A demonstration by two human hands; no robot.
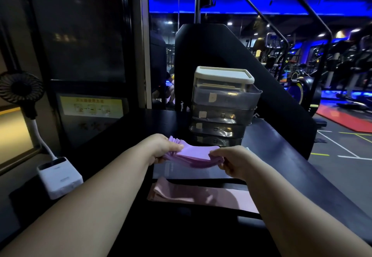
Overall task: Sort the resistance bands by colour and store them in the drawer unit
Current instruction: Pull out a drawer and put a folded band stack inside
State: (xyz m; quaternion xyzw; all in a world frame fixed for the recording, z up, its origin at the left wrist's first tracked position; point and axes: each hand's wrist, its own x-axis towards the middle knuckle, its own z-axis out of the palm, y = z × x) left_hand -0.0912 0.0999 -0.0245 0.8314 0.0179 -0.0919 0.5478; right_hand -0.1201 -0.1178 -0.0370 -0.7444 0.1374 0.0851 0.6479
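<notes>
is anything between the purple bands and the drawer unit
Nothing visible does. The purple bands, pinched by the left hand and right hand, hang right before the drawer unit; the pink bands lie nearer the person, off that path.

Both ends of the purple bands (196, 155) are buried inside left grip (161, 148) and right grip (231, 162); band count unreadable. Bottom drawer of the drawer unit (223, 103) is part-hidden behind them. Drawer labels (212, 97) too small to read; contents murky. Pink bands (191, 194): right end under right forearm. Fan (20, 87) clipped by left edge.
</notes>
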